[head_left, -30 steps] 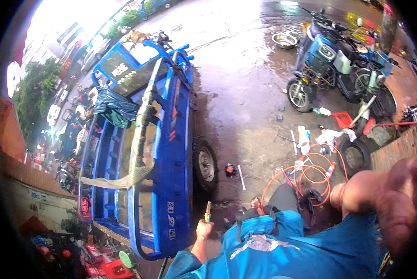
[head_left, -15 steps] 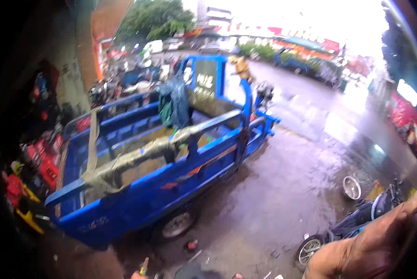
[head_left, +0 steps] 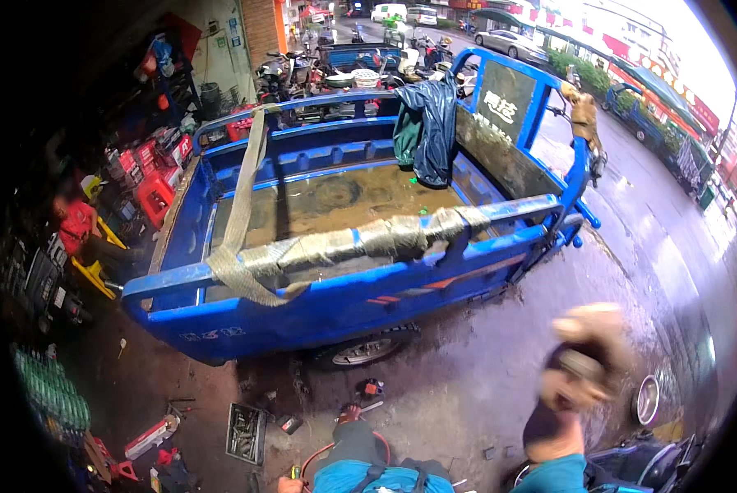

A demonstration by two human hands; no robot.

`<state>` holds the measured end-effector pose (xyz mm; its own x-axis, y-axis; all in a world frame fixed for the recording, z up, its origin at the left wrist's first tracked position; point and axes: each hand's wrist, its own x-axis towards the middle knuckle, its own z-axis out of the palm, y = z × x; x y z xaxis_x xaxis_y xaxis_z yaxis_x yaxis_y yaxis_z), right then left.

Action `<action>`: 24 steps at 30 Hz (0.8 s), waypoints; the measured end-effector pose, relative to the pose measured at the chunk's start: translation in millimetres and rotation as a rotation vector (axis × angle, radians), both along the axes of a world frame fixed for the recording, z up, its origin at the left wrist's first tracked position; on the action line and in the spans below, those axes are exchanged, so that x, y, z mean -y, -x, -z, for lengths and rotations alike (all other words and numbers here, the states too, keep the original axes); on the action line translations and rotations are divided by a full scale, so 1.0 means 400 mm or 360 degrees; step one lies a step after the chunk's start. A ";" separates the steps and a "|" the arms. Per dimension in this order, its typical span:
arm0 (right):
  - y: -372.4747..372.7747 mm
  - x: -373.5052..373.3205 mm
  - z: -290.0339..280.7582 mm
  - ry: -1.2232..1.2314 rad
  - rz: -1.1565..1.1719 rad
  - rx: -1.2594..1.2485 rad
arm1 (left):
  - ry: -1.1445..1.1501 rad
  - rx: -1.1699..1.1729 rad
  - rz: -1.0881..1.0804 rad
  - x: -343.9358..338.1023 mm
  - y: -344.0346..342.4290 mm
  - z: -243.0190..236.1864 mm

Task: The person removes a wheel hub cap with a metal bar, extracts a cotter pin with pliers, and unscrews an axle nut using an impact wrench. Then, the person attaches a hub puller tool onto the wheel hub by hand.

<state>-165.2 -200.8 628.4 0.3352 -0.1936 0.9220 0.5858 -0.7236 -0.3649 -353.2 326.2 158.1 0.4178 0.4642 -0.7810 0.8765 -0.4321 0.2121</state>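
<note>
My left hand [head_left: 290, 486] is at the lower edge, mostly out of frame, closed on a yellow-green handled tool [head_left: 295, 471]. My raised right hand [head_left: 582, 361] is smeared by motion at the lower right; a dark shape shows against it, and its fingers are unclear. Ahead stands a blue cargo tricycle [head_left: 401, 287] with a pale webbing strap [head_left: 247, 197] over its rails, dark plastic sheets [head_left: 430, 123] draped at its front, and a muddy bed floor [head_left: 319, 201]. Below its wheel [head_left: 360, 353] lie a small red-and-black item [head_left: 370, 388] and a tray of metal tools [head_left: 243, 435].
A person in red [head_left: 76, 222] is at the left beside red stools [head_left: 156, 197], boxes and stacked green bottles [head_left: 52, 386]. Parked scooters [head_left: 319, 74] stand behind the tricycle. A wet road [head_left: 672, 246] with cars runs at the right; a metal basin [head_left: 646, 401] lies near another scooter [head_left: 639, 460].
The view has swung leftward, so the tricycle spans the middle. My right hand has moved inward from the right edge. My left hand has dropped to the lower edge with the tool.
</note>
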 end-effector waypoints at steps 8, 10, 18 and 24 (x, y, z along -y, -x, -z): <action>-0.034 0.084 0.457 0.0401 -0.0236 -0.1342 | -0.0123 -0.0065 0.0267 0.147 -0.106 -0.008; 0.000 0.119 0.479 0.0564 -0.0302 -0.1546 | -0.0231 0.0174 0.0355 0.199 -0.094 -0.007; 0.091 0.316 0.605 0.0400 -0.0299 -0.1829 | -0.0174 -0.0003 0.0072 0.487 -0.040 -0.132; 0.199 0.418 0.731 0.0013 -0.0125 -0.2276 | 0.0118 0.0090 -0.0462 0.607 0.035 -0.148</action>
